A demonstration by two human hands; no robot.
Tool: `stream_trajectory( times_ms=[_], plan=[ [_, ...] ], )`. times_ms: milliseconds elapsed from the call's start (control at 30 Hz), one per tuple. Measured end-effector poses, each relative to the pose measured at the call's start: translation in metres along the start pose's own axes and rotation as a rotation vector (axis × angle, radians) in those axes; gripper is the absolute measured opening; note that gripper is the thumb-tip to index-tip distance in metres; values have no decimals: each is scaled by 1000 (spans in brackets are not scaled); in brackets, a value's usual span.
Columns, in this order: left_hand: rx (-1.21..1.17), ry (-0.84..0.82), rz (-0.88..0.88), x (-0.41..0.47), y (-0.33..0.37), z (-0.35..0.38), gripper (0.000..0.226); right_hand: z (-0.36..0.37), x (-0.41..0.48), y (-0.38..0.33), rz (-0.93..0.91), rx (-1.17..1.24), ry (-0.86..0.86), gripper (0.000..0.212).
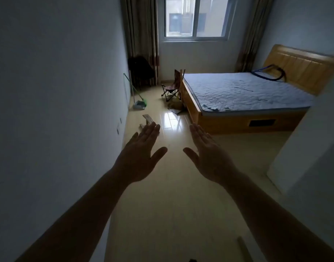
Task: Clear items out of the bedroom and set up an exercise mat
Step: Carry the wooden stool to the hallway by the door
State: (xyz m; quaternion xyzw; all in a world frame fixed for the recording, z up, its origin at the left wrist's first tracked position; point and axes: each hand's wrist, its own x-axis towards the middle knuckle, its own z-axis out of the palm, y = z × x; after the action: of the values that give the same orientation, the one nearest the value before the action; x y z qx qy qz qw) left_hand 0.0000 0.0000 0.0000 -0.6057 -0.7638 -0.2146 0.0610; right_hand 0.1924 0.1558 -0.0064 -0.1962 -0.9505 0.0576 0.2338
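Note:
Both arms stretch out in front of me over the tiled floor. My left hand and my right hand are flat with straight fingers, thumbs spread, holding nothing. Beyond them a small folding camp chair stands by the corner of the bed. A green broom and dustpan lean on the left wall. A small pale wooden piece lies on the floor just past my left fingertips. No exercise mat is in view.
A wooden bed with a bare blue-grey mattress fills the right side, a blue hoop-like item at its head. A dark chair stands by the curtain under the window. A white wall corner juts in at right.

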Motion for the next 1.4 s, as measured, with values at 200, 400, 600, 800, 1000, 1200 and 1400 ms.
stream_trajectory(
  times_ms=[200, 400, 600, 800, 1000, 1200, 1400],
  plan=[
    [-93, -1, -81, 77, -36, 44, 72, 55, 76, 66, 42, 57, 3, 75],
    [-146, -48, -209, 183, -91, 73, 71, 95, 185, 140, 69, 160, -1, 74],
    [-194, -70, -388, 264, -150, 102, 73, 128, 284, 194, 14, 152, -75, 69],
    [-247, -78, -494, 340, -231, 136, 75, 187, 387, 225, -1, 173, -125, 69],
    [-310, -103, -530, 438, -344, 168, 73, 259, 514, 250, 31, 164, -151, 67],
    [-344, -142, -502, 542, -440, 178, 70, 309, 623, 278, 112, 145, -211, 69],
    [-397, -192, -491, 650, -525, 208, 63, 371, 732, 327, 198, 181, -256, 72]
  ],
)
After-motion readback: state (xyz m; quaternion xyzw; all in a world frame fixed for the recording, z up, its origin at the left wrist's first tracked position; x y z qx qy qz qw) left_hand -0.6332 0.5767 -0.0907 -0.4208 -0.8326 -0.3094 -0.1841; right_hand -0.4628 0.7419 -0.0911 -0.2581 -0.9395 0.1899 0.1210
